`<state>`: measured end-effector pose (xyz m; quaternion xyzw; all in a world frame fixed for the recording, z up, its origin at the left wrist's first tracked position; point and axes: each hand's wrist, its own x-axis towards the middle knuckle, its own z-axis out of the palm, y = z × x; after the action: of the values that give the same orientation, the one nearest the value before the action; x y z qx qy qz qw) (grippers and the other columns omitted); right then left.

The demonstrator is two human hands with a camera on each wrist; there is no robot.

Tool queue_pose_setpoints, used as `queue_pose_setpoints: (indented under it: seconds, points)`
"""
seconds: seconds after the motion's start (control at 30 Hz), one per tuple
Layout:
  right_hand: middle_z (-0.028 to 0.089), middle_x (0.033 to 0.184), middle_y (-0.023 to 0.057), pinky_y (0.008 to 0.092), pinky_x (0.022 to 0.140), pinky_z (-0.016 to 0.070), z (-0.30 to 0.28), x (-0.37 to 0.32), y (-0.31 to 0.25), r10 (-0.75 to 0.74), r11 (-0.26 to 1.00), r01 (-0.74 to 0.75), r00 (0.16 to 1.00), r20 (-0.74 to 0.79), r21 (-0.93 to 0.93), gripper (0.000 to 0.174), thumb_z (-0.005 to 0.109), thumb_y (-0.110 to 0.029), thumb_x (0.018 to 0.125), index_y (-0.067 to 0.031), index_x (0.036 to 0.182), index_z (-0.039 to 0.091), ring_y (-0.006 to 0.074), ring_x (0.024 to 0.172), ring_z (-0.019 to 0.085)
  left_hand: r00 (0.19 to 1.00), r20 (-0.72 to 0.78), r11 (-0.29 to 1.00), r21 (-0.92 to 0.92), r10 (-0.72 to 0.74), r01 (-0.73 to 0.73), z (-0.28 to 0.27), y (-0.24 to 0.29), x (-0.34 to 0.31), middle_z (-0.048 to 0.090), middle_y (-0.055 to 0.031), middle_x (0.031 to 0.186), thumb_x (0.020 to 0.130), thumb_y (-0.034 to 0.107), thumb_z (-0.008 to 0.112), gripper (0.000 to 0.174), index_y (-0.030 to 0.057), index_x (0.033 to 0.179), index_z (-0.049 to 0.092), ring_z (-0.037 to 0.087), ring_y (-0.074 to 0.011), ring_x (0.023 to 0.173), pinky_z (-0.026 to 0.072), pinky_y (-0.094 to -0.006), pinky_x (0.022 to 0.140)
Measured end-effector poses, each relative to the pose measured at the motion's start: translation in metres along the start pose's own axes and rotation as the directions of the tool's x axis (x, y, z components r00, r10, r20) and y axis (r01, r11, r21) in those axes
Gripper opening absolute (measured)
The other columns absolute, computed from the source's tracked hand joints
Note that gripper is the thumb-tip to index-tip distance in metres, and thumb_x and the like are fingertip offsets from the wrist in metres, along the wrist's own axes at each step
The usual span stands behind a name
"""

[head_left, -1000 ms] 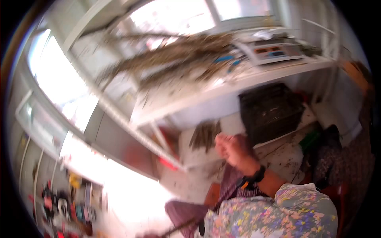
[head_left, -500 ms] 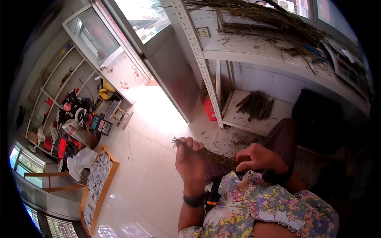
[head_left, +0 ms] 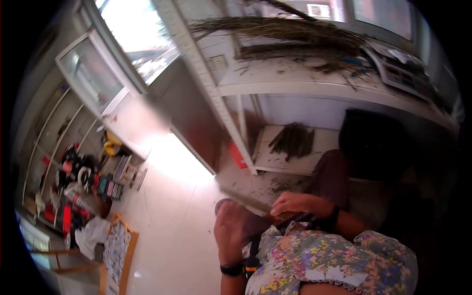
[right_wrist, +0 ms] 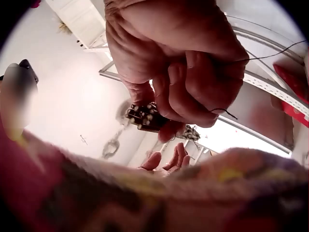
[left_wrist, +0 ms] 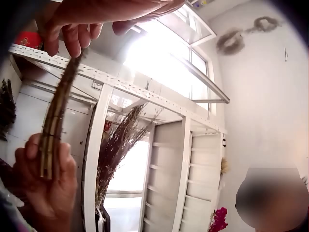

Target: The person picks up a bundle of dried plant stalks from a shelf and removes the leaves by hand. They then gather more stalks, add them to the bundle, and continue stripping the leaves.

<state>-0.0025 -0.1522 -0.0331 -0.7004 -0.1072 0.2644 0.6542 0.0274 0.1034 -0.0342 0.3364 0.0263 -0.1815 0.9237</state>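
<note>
A short bundle of thin brown stems [left_wrist: 57, 118] spans the space between my two hands above the lap. My right hand [head_left: 307, 204] grips its near end; the pale cut ends [right_wrist: 145, 116] stick out beside the fingers in the right wrist view. A thin dark thread [right_wrist: 273, 57] runs out of that same hand. My left hand [head_left: 229, 231] is at the bundle's far end, palm turned, fingers loosely extended. In the left wrist view the left hand's fingertips [left_wrist: 72, 46] hang right at the stems' top.
Ahead, a white shelf [head_left: 305, 84] carries long dry branches [head_left: 275, 32] and a scale [head_left: 405, 78]. More short stems [head_left: 293, 140] lie on the lower shelf beside a black crate [head_left: 371, 142]. Plant scraps [head_left: 285, 186] litter the floor. Left are an open door [head_left: 187, 118] and a wooden-framed tray [head_left: 129, 250].
The right hand, empty near the lower shelf at first, now grips the bundle. My left hand has loosened its earlier curled grip at the far end. The head view has swung left, then slightly back.
</note>
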Motion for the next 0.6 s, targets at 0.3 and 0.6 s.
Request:
queue_pose_setpoints:
  seconds: [0.3,0.6]
  points:
    - [0.048,0.064,-0.0048,0.0220,0.046,0.0310,-0.081,-0.007,0.040,0.069,0.954,0.141,0.753,-0.654,0.263,0.028,0.058,-0.034,0.093,-0.0076,0.086,0.065,0.0051,0.053,0.041,0.985,-0.168,0.999,-0.016,-0.039,0.037,-0.010,0.000,0.006,0.060,-0.0060,0.110,0.095,0.019,0.055,0.020,0.0070,0.110,0.059,0.057,-0.0240,0.100,0.0457,-0.0450,0.091]
    - [0.062,0.074,-0.0006,0.0233,0.058,0.0415,-0.069,0.012,0.082,-0.074,0.994,0.113,0.727,-0.683,0.013,0.022,0.061,-0.024,0.090,-0.0050,0.092,0.070,0.0050,0.063,0.050,0.969,-0.021,0.969,0.012,-0.245,0.246,-0.019,-0.035,0.028,0.065,-0.0062,0.107,0.093,0.016,0.057,0.019,0.0074,0.108,0.062,0.062,-0.0232,0.095,0.0487,-0.0428,0.089]
